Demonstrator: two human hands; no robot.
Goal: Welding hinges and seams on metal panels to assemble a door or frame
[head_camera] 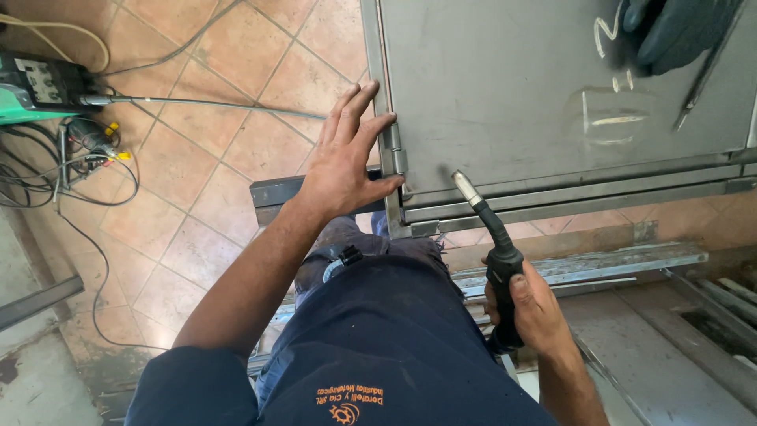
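Note:
My left hand (pixel 347 154) lies flat with fingers spread on the left edge of a grey steel door panel (pixel 505 87), right beside a hinge (pixel 396 150) on its frame. My right hand (pixel 536 308) grips the black handle of a welding torch (pixel 493 237). The torch's metal nozzle points up toward the panel's lower left corner and stays a little apart from it. At the top right, another person's dark gloved hand (pixel 674 31) rests on the panel next to white chalk marks (pixel 611 118).
A green welding machine (pixel 35 87) with cables sits on the tiled floor at the left. A thin rod (pixel 213 104) runs from it toward the panel. Steel bars and angle sections (pixel 599 264) lie below the panel at the right.

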